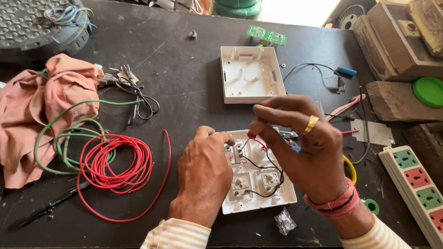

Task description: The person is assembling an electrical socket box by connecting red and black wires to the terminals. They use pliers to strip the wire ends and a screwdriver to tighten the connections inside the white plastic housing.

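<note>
A head-worn camera looks down on a dark, scuffed worktable (pixel 184 83). At lower centre of the frame lies a white plastic switch plate (pixel 258 184), back side up, showing several switch and socket modules joined by thin black wires (pixel 272 173).

The left hand (pixel 205 175) rests on the plate's left edge, fingers curled loosely down over it and steadying it; it grips nothing else. The right hand (pixel 307 147), wearing a gold ring and red thread wristbands, hovers just above the plate's upper part. Its thumb and forefinger are pinched shut on the end of a short red wire (pixel 255 138), held at the terminals of an upper module; the other fingers fan out.

To the left of centre sits a coil of red insulated wire (pixel 117 166) overlapping a coil of green wire (pixel 69 138), beside a crumpled pink cloth (pixel 41 106). At upper centre lies an empty white plastic back box (pixel 249 74). A white extension strip with coloured sockets (pixel 417 184) sits at the lower right edge.

The likely risks: the thin red wire could slip from the pinch or miss its terminal, and the plate could skate on the table if the steadying hand eases. A bare strand touching a neighbouring terminal would make a faulty joint.
</note>
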